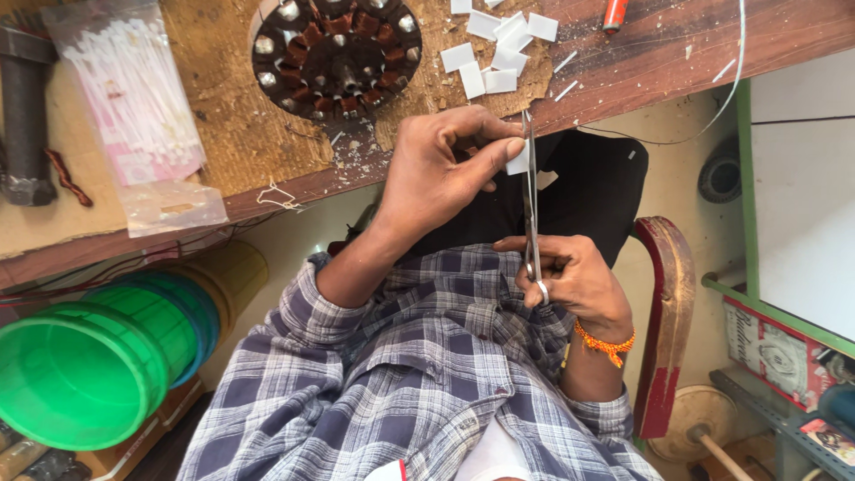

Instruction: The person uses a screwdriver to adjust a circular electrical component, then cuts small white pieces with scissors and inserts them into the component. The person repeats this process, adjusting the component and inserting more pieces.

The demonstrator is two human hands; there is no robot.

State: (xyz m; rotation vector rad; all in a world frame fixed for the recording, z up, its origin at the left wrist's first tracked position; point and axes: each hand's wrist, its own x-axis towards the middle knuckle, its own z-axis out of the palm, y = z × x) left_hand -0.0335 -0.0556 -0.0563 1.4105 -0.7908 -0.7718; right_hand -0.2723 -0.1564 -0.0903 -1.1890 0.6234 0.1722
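Scissors [531, 191] sit shut in our right hand [570, 278], blades beside the thin white paper piece [518, 161] pinched by our left hand [441, 169] at the bench edge [294, 191]; we judge it light, floppy, best held by its edge.

A clear plastic packet of white sticks [134, 93] with a pink printed band lies tilted at the upper left of the worktop [232, 134]; a smaller clear packet [174, 207] overlaps its lower end at the worktop's edge; a red-and-white printed box [775, 352] sits low at the right; another printed packet [833, 436] shows partly in the bottom right corner.
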